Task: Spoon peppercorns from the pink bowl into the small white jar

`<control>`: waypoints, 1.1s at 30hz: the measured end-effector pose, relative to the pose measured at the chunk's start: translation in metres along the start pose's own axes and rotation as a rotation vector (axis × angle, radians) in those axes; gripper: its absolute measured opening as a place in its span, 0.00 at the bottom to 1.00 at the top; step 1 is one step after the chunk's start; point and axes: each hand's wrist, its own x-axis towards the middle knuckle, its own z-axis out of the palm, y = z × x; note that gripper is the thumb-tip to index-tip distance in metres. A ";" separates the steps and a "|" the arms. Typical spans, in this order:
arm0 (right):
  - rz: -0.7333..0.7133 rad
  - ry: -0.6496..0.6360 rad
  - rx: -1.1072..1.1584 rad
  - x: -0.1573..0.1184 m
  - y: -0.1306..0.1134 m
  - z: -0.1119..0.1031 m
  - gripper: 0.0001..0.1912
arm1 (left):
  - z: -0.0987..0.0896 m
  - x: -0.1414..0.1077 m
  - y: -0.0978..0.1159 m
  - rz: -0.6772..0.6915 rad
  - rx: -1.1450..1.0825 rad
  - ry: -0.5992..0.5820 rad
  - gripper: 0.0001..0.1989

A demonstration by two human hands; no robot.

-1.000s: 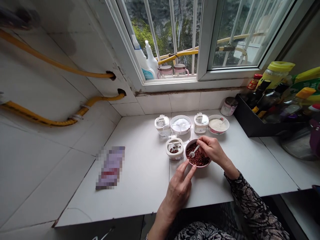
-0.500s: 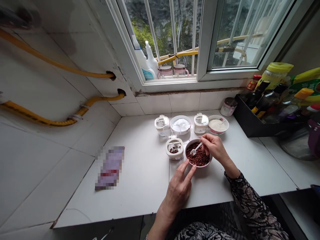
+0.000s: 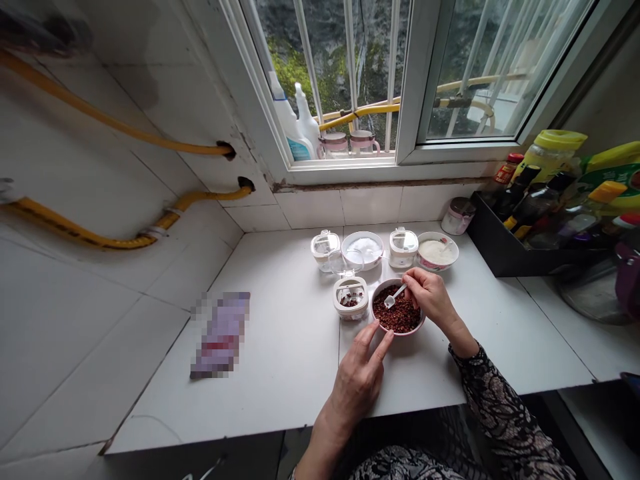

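Observation:
A pink-sided bowl [image 3: 399,333] on the counter is filled with dark red peppercorns [image 3: 403,316]. My right hand [image 3: 425,293] pinches the handle of a small white spoon [image 3: 391,301], whose scoop rests at the surface of the peppercorns. My left hand [image 3: 357,377] has thumb and forefinger spread, their tips touching the bowl's near rim without wrapping round it. Left of the bowl stands a small seasoning jar [image 3: 351,311] with its clear lid [image 3: 346,261] raised and some peppercorns inside.
Behind are two closed seasoning jars, one left [image 3: 325,248] and one right [image 3: 403,248], a bowl of white grains [image 3: 363,250] and a flowered bowl [image 3: 438,251] of off-white grains. A black box [image 3: 510,250] of bottles stands right; a blurred purple packet [image 3: 221,337] lies left.
The spoon's scoop has shifted slightly right within the bowl. Both hands stay in nearly the same places, and the view has moved a little.

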 end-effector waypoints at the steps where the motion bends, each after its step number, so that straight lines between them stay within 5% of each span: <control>1: 0.008 -0.003 0.005 0.000 0.000 0.000 0.14 | 0.000 0.000 0.000 0.000 0.000 -0.001 0.38; 11: -0.064 -0.089 -0.054 -0.002 -0.001 0.005 0.12 | 0.000 0.000 0.001 -0.008 -0.003 0.005 0.37; 26: 0.157 -0.107 0.294 0.007 0.004 -0.006 0.19 | 0.001 -0.001 0.000 -0.006 -0.009 0.003 0.37; 33: -0.014 -0.011 0.327 0.001 -0.015 0.018 0.20 | 0.002 -0.002 -0.001 -0.002 -0.010 0.008 0.38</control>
